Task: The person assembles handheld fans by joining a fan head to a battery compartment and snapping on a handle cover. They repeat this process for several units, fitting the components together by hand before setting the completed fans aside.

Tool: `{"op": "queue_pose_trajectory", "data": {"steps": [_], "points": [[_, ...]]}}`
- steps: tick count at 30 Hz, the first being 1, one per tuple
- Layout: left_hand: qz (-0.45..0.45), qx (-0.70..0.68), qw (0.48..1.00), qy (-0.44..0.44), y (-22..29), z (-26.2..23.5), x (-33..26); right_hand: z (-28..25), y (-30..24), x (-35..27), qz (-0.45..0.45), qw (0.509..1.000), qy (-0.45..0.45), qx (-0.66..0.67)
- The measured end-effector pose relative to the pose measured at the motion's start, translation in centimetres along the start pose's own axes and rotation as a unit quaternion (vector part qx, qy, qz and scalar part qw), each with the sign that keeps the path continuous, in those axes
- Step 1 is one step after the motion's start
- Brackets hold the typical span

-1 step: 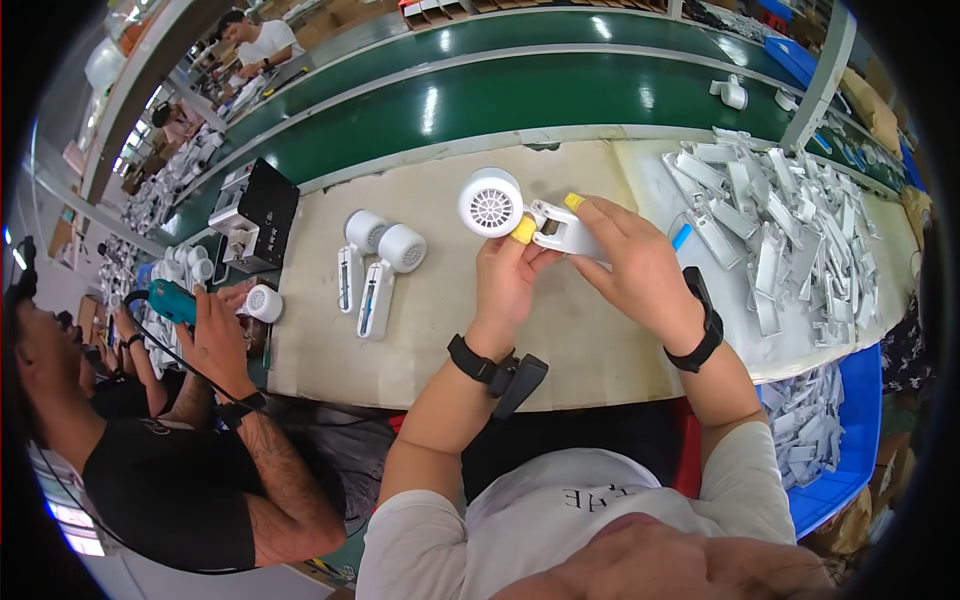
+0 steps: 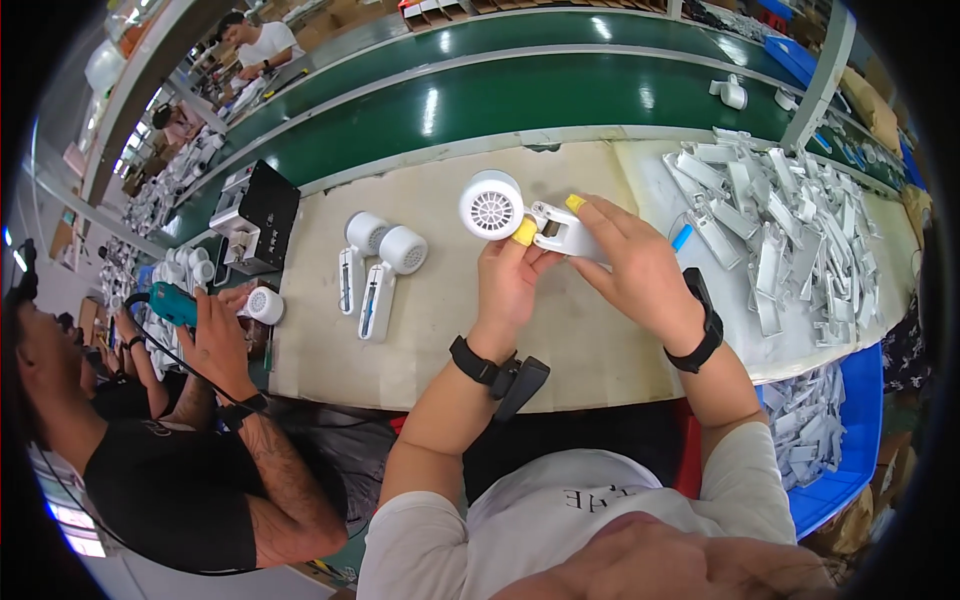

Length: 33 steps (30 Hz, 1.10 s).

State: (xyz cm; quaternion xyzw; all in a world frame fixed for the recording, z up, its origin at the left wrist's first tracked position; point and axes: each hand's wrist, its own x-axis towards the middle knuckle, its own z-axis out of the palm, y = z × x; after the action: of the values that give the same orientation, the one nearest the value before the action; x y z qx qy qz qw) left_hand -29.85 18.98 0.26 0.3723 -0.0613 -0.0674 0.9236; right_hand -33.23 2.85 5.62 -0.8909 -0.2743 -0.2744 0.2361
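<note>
I am holding the white hair dryer (image 2: 505, 208) above the bench (image 2: 440, 330), left hand (image 2: 510, 280) and right hand (image 2: 630, 265) fingers closing round its handle; it is looking light, stiff, smooth plastic, best gripped at the handle.

Two white dryers (image 2: 378, 270), black box (image 2: 262, 212) (left), plastic parts (image 2: 775, 215)

Both hands raised over the beige worktable (image 2: 600, 370), left hand (image 2: 508, 285) and right hand (image 2: 630, 262) gripping a white hair dryer (image 2: 520, 215), yellow-capped fingertips (image 2: 525, 232) pressed against its handle. Two more white dryers (image 2: 378, 268) flat toward the table's left edge, a heap of white plastic parts (image 2: 780, 225) at its right end.
</note>
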Motion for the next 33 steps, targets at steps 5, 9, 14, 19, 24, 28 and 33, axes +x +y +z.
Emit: {"op": "queue_pose_trajectory", "data": {"steps": [5,9,14,19,24,28,33], "points": [[0.024,0.007,1.000,-0.001,-0.1,-0.2,-0.3,0.4,0.1,-0.1,-0.004,1.000,-0.006,-0.009],[0.049,0.025,0.998,0.005,-0.6,1.0,-1.0,0.5,0.3,0.0,-0.004,1.000,-0.014,0.006],[0.149,0.130,0.980,0.036,-0.9,1.4,-1.0,1.5,0.4,0.0,-0.002,1.000,0.001,0.000],[0.198,0.061,0.978,0.017,1.1,2.0,-1.8,0.1,1.6,-0.4,0.238,0.874,-0.088,0.414],[0.198,0.063,0.978,-0.017,2.0,2.3,-2.1,1.0,0.7,-1.3,0.221,0.833,-0.076,0.501],[0.171,0.021,0.985,-0.025,1.8,2.5,-2.3,0.1,-0.8,-1.1,0.193,0.895,-0.033,0.401],[0.129,0.030,0.990,-0.046,2.6,2.4,-2.5,1.0,-0.3,-1.5,0.101,0.946,-0.007,0.309]]}}
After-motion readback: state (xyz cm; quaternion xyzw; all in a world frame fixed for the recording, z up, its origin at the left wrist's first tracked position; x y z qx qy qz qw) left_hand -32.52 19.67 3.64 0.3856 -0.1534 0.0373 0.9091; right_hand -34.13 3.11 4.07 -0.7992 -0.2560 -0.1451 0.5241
